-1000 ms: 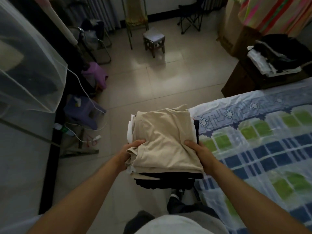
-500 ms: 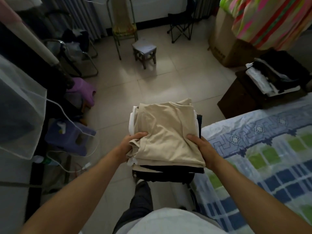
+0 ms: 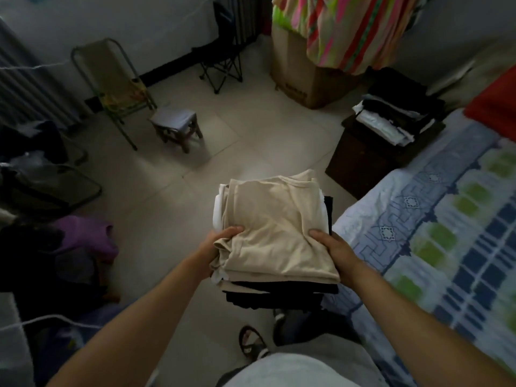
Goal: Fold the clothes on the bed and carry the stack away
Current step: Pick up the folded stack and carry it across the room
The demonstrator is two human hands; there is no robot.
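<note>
I've turned further from the bed (image 3: pixel 435 247); my left hand (image 3: pixel 220 241) and right hand (image 3: pixel 335 250) still grip the stack (image 3: pixel 276 233) between them, thumbs on top

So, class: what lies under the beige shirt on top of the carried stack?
Under the beige shirt: more beige folds, white edges at left, then dark garments. How many pieces, and the stack's underside, are covered.

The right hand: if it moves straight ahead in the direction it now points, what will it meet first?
The right hand grips the stack of folded clothes and points forward over open floor. The way looks free at first; the dark wooden cabinet lies slightly to the right, though depth is unclear.
</note>
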